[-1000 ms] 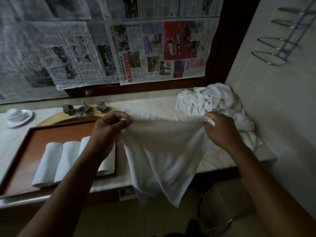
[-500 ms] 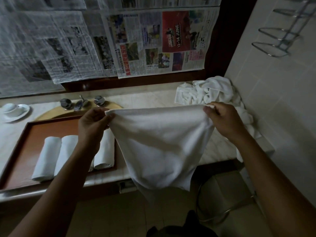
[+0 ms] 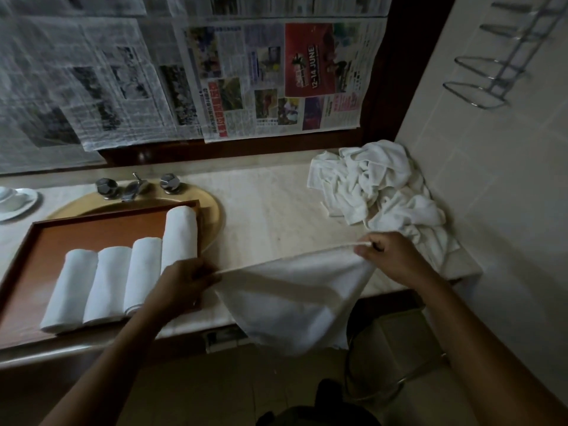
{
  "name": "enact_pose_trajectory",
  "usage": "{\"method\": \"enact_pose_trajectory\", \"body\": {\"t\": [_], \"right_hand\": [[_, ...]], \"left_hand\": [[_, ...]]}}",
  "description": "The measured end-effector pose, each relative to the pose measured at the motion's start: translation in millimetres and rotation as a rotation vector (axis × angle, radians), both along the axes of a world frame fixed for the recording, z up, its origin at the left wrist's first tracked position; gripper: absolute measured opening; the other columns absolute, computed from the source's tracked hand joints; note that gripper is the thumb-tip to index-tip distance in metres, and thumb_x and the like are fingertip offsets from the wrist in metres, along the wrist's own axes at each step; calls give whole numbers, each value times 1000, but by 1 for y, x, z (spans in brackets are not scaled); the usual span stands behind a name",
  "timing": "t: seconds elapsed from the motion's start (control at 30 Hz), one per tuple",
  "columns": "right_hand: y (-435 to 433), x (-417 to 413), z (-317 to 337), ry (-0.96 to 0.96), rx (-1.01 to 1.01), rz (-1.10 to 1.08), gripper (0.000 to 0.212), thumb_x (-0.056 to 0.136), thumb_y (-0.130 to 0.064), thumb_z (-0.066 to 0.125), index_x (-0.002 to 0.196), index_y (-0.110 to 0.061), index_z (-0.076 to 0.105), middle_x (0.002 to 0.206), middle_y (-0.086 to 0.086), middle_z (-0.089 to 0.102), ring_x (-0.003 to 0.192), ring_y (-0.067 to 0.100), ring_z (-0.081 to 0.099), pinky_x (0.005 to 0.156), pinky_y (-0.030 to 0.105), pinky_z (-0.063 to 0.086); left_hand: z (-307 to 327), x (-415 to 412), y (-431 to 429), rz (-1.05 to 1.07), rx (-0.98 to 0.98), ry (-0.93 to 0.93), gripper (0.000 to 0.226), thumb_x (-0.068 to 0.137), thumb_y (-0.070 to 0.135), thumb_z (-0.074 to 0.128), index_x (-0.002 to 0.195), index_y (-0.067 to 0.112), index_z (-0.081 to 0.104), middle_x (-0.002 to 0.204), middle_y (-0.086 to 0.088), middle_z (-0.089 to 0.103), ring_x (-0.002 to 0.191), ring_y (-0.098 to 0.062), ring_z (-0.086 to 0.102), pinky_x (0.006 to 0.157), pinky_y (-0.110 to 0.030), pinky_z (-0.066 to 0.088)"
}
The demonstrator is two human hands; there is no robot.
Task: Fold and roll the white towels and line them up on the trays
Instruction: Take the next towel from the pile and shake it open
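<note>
Both hands closed on one white towel [image 3: 292,299]. Left hand [image 3: 184,282] pinches its left top corner, fingers mostly hidden so the grip looks like a pinch. Right hand [image 3: 392,256] pinches the right top corner. The top hem is stretched between them, and the rest hangs over the counter's [image 3: 270,216] front edge. Four rolled towels [image 3: 144,272] lie side by side at the right end of the tray [image 3: 92,238], at the counter's left. Loose towel pile [image 3: 378,186] in the back right corner.

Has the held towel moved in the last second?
Yes. The held towel has come down and nearer the person: its top edge, earlier level with the crumpled pile, now lies low over the counter.
</note>
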State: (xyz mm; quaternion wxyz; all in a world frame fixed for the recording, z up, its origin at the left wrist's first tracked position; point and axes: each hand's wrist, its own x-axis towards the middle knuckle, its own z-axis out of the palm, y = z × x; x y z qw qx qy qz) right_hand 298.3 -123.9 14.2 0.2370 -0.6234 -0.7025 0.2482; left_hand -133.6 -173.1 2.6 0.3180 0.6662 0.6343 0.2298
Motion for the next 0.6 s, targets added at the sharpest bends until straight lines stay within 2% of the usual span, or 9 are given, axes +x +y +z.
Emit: {"method": "enact_pose_trajectory", "body": {"t": [0.07, 0.13, 0.23, 0.33, 0.47, 0.53, 0.6], "right_hand": [[-3, 12, -24, -49, -101, 16, 20, 90, -42, 75, 76, -28, 71, 70, -7, 68, 69, 10, 66, 70, 40, 53], [1, 21, -37, -94, -169, 21, 20, 88, -43, 76, 80, -25, 74, 73, -2, 70, 73, 13, 69, 73, 42, 54], [24, 23, -42, -142, -222, 11, 13, 83, -40, 81, 79, -29, 76, 75, -6, 72, 76, 10, 70, 71, 35, 55], [59, 9, -44, -199, -222, 5, 9, 83, -32, 83, 79, -29, 75, 76, -9, 70, 78, 10, 66, 66, 27, 47], [122, -5, -47, -227, -139, -64, 11, 83, -28, 83, 85, -19, 77, 78, -1, 73, 78, 18, 68, 74, 34, 52], [159, -11, -44, -226, -92, -70, 14, 85, -29, 82, 83, -17, 75, 76, -1, 72, 76, 20, 68, 73, 36, 53], [201, -17, -37, -204, -40, -96, 13, 88, -28, 80, 86, -16, 73, 81, -5, 71, 78, 19, 65, 71, 33, 48]], "left_hand": [[-17, 3, -4, -79, -38, 63, 7, 97, 23, 69, 91, 27, 69, 83, 8, 68, 71, 0, 65, 59, -15, 49], [-32, 7, -1, -127, -18, 124, 8, 97, 22, 69, 92, 28, 68, 84, 13, 67, 75, 4, 64, 63, -11, 48], [-52, 10, 26, -220, -23, 255, 9, 100, 21, 65, 95, 29, 67, 90, 12, 68, 80, 1, 64, 74, -14, 50], [-66, 10, 71, -258, -33, 359, 9, 101, 21, 62, 103, 21, 71, 99, 5, 69, 90, -8, 66, 85, -24, 53], [-57, 11, 139, -169, 57, 363, 9, 99, 14, 65, 97, 10, 73, 93, -8, 72, 85, -22, 69, 74, -29, 51], [-45, 10, 174, -92, 103, 343, 9, 97, 12, 67, 91, 10, 72, 87, -9, 71, 77, -23, 68, 69, -33, 53], [-31, 8, 213, -3, 125, 316, 8, 97, 12, 68, 89, 13, 72, 83, -8, 72, 69, -18, 67, 63, -28, 49]]}}
